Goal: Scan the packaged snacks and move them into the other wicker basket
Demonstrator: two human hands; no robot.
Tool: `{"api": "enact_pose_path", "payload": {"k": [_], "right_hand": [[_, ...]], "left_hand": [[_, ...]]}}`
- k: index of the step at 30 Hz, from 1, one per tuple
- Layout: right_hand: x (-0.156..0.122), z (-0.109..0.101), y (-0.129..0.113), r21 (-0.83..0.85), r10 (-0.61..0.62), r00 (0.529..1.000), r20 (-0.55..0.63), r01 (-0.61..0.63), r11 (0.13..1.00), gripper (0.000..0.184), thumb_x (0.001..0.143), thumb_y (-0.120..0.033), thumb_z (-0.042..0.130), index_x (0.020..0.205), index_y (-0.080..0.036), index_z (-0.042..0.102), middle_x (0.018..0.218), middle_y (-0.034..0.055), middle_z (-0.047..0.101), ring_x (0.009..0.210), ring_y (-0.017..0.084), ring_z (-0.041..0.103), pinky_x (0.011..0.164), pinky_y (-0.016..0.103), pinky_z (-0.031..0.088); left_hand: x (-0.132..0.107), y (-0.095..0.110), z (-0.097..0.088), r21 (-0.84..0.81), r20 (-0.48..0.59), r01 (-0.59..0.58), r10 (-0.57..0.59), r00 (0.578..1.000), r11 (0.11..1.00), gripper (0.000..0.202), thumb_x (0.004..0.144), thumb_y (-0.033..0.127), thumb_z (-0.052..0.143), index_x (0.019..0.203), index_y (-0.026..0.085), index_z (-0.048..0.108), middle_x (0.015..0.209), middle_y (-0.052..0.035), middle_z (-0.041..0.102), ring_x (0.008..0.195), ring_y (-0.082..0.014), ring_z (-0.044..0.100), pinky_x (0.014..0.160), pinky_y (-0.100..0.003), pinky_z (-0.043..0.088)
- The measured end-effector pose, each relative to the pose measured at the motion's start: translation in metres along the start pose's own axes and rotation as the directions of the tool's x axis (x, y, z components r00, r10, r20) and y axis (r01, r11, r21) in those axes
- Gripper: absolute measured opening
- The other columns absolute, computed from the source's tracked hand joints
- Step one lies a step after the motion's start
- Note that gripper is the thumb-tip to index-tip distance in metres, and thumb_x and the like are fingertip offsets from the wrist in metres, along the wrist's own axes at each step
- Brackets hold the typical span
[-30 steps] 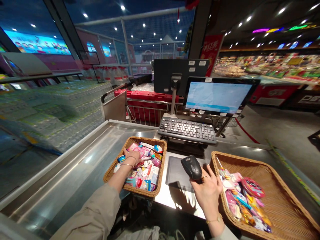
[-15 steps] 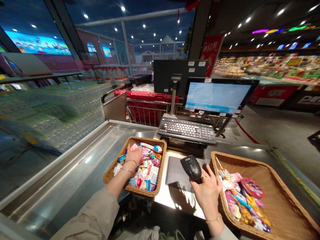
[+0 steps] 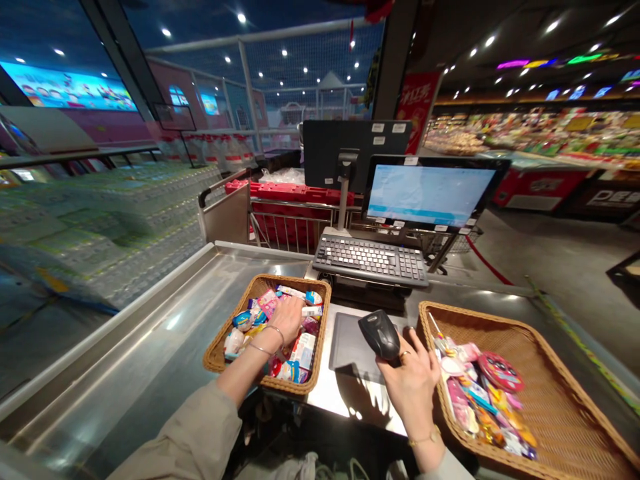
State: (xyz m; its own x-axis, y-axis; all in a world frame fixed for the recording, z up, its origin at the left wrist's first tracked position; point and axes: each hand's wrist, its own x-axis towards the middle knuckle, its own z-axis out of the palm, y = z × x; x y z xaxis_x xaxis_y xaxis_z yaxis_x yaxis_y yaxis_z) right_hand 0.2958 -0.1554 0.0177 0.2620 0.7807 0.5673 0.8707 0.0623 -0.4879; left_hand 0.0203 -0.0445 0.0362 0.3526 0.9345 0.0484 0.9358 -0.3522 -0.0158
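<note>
While the left basket ringed the busy left hand, a blue-and-white item lay left of those knuckles and a pink packet just beyond them. Down went the fingers among the goods, bent, tips buried; whether they had closed on anything, nobody could tell. Right of that hand, inside the same rim, sat a white box.

Across to the middle: a grey pad lay between the hands, with the keyboard beyond it. Above the pad's right side rose the black scanner, gripped in the right hand, its handle mostly hidden.

Just right of that grip stood the right basket, a heap of packets on its near side and a round red pack among them. Things looked partway along: one lot lay at the right, plenty filled the left, and no packet showed over the pad yet.
</note>
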Motion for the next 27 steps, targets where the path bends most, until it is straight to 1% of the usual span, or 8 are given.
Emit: {"api": "enact_pose_path", "payload": {"k": [3,6,11,15,18,21,24,27], "right_hand": [[-0.002,0.000,0.002,0.002,0.006,1.000,0.001,-0.006,1.000,0.029,0.074,-0.033,0.054,0.096,-0.022,0.068,0.111,0.0062,0.072,0.125,0.029,0.049,0.108,0.050,0.019],[-0.003,0.001,0.004,0.006,0.003,1.000,0.001,-0.003,1.000,0.028,0.074,-0.034,0.055,0.096,-0.022,0.068,0.111,0.0063,0.071,0.125,0.030,0.049,0.108,0.049,0.019],[-0.003,0.002,0.004,0.005,0.005,1.000,-0.002,-0.005,1.000,0.028,0.075,-0.033,0.055,0.096,-0.022,0.068,0.111,0.0065,0.071,0.126,0.030,0.049,0.108,0.050,0.018],[-0.003,0.003,0.002,0.003,-0.001,1.000,0.005,0.001,1.000,0.027,0.074,-0.032,0.056,0.095,-0.022,0.068,0.112,0.0054,0.071,0.126,0.030,0.048,0.108,0.050,0.018],[-0.003,0.003,0.000,0.003,0.003,1.000,0.020,-0.004,1.000,0.026,0.074,-0.032,0.055,0.095,-0.023,0.068,0.114,0.0055,0.071,0.127,0.030,0.048,0.108,0.051,0.018],[-0.004,0.002,-0.001,-0.001,0.013,0.999,0.035,-0.013,1.000,0.026,0.075,-0.031,0.055,0.096,-0.023,0.068,0.115,0.0055,0.070,0.127,0.030,0.047,0.108,0.051,0.018],[-0.005,0.002,-0.001,-0.001,0.016,0.999,0.035,-0.016,1.000,0.027,0.074,-0.031,0.055,0.096,-0.023,0.068,0.115,0.0056,0.070,0.127,0.030,0.047,0.109,0.052,0.018],[-0.005,0.002,-0.002,0.007,0.014,0.999,0.033,-0.014,1.000,0.028,0.074,-0.032,0.055,0.096,-0.022,0.069,0.115,0.0058,0.070,0.127,0.031,0.048,0.109,0.053,0.017]], "left_hand": [[0.003,0.000,0.001,-0.018,-0.004,-0.043,0.042,0.999,0.999,0.020,0.093,0.028,0.047,0.107,0.017,0.055,0.106,-0.0111,0.060,0.100,-0.0257,0.053,0.083,-0.038,0.038],[0.001,-0.001,-0.005,-0.029,-0.029,-0.074,0.073,0.997,0.997,0.023,0.095,0.031,0.046,0.112,0.019,0.055,0.109,-0.0096,0.061,0.103,-0.0252,0.052,0.085,-0.038,0.036],[-0.010,0.004,-0.013,-0.109,-0.185,-0.034,0.014,0.983,0.993,0.028,0.094,0.037,0.049,0.116,0.023,0.060,0.110,-0.0086,0.064,0.105,-0.0253,0.051,0.091,-0.041,0.031],[-0.013,0.016,0.000,-0.218,-0.275,-0.047,-0.015,0.961,0.975,0.027,0.091,0.041,0.055,0.114,0.031,0.065,0.110,-0.0052,0.065,0.109,-0.0243,0.050,0.094,-0.041,0.031],[-0.014,0.021,0.015,-0.230,-0.228,-0.016,-0.038,0.973,0.973,0.025,0.089,0.038,0.060,0.112,0.032,0.067,0.107,-0.0031,0.066,0.105,-0.0227,0.053,0.097,-0.042,0.030],[-0.014,0.019,0.023,-0.206,-0.146,-0.006,-0.025,0.989,0.978,0.028,0.090,0.033,0.058,0.118,0.031,0.063,0.109,-0.0029,0.065,0.106,-0.0215,0.055,0.103,-0.045,0.027],[-0.013,0.016,0.022,-0.153,-0.097,-0.016,0.001,0.995,0.988,0.030,0.091,0.030,0.056,0.120,0.032,0.061,0.109,-0.0030,0.066,0.107,-0.0224,0.056,0.110,-0.053,0.018],[-0.013,0.017,0.016,-0.095,-0.096,-0.002,-0.007,0.995,0.995,0.026,0.089,0.030,0.057,0.115,0.031,0.064,0.104,-0.0033,0.069,0.103,-0.0244,0.057,0.113,-0.058,0.011]]}}
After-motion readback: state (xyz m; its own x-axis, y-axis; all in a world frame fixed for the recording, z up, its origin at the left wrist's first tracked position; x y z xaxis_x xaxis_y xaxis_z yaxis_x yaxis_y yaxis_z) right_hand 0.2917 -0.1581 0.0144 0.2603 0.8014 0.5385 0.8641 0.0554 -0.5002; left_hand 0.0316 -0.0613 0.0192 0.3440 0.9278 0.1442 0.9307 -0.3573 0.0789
